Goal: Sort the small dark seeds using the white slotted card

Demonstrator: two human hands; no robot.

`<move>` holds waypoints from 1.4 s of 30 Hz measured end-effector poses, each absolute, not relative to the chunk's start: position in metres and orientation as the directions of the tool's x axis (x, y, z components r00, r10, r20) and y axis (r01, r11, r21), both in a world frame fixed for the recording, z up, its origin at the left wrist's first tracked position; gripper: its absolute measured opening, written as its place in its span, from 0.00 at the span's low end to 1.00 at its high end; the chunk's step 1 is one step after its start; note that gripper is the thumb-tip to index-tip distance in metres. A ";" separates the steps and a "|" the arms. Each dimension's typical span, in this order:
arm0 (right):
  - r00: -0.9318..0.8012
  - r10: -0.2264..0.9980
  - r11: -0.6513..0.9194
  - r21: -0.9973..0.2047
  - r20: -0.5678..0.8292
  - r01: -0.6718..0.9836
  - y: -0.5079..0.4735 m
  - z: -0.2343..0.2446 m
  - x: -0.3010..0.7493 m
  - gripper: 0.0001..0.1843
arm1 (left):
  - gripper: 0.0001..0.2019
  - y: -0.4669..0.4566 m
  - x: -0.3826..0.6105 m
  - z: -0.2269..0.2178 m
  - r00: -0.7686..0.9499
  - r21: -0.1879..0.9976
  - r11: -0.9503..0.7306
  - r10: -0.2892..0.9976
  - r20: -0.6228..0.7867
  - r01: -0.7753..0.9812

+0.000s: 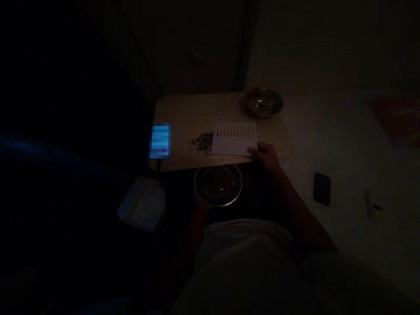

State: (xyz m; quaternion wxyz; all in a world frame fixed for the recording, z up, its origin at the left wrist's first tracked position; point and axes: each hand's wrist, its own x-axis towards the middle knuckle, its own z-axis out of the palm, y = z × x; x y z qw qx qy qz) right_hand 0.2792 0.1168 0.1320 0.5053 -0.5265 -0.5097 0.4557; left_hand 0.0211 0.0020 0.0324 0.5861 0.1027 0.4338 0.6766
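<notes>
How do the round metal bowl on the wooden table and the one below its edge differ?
The table bowl stands on the wooden table, at its far corner, untouched; the lower bowl is off the table, at the left hand. The lower bowl looks bigger. Both are shiny metal.

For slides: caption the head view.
Right hand holds white slotted card beside dark grain pile; left hand holds round steel bowl.

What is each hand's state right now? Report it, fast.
Left hand: at the rim of the near metal bowl; too dark to tell the grip.
Right hand: closed on the corner of the white slotted card, on the table.
</notes>
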 end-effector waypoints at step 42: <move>0.003 0.999 0.046 -0.988 0.047 0.148 0.116 0.132 0.281 0.17 | 0.20 0.003 0.023 0.038 -0.324 0.703 0.074 0.850 -0.416 -0.707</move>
